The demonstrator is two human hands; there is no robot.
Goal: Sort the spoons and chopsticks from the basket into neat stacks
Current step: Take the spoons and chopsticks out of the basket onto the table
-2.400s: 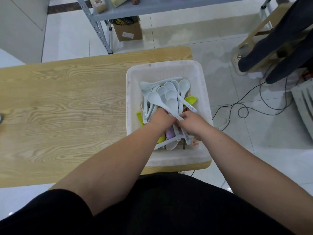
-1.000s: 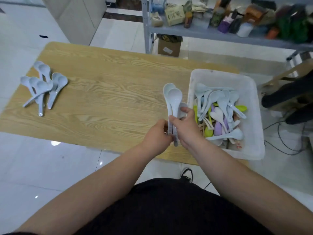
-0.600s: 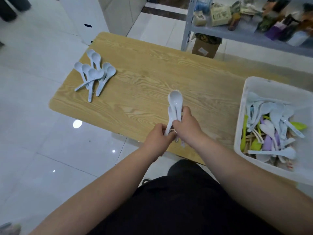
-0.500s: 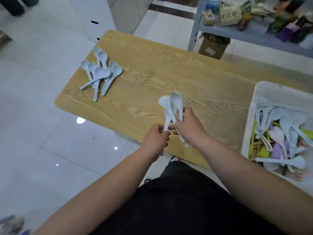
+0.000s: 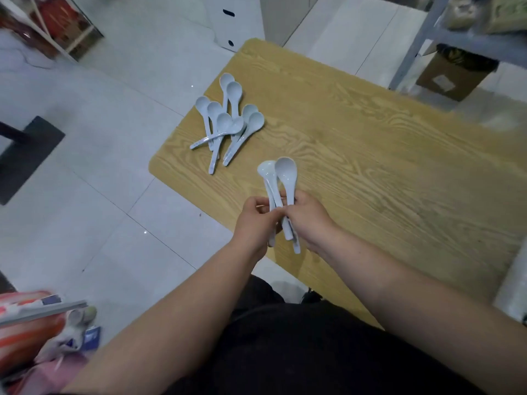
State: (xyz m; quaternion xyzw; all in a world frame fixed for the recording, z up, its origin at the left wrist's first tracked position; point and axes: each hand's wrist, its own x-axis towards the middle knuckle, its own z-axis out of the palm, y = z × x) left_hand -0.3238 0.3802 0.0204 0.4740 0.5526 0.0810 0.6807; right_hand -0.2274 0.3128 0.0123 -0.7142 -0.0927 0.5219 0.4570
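Left hand [image 5: 256, 220], right hand [image 5: 309, 220] grip spoons [image 5: 286, 172], two bowls; pile [image 5: 228, 124]: eight.

- Held spoons [image 5: 281, 178]: pale blue-white.
- Spoon pile [image 5: 226, 121]: same pale blue-white.
- Tabletop [image 5: 370, 155]: yellowish wood, wavy darker grain.
- Floor [image 5: 114, 109]: pale grey tiles.
- Cardboard box [image 5: 453, 78]: brown.

1. A spoon pile [image 5: 225, 124] lies on the tabletop [image 5: 370, 172] near its far left corner.
2. Held spoons [image 5: 278, 181] sit nearer, right of the pile, between both hands.
3. A shelf rack [image 5: 445, 32] stands behind the tabletop, a box [image 5: 453, 75] under it.
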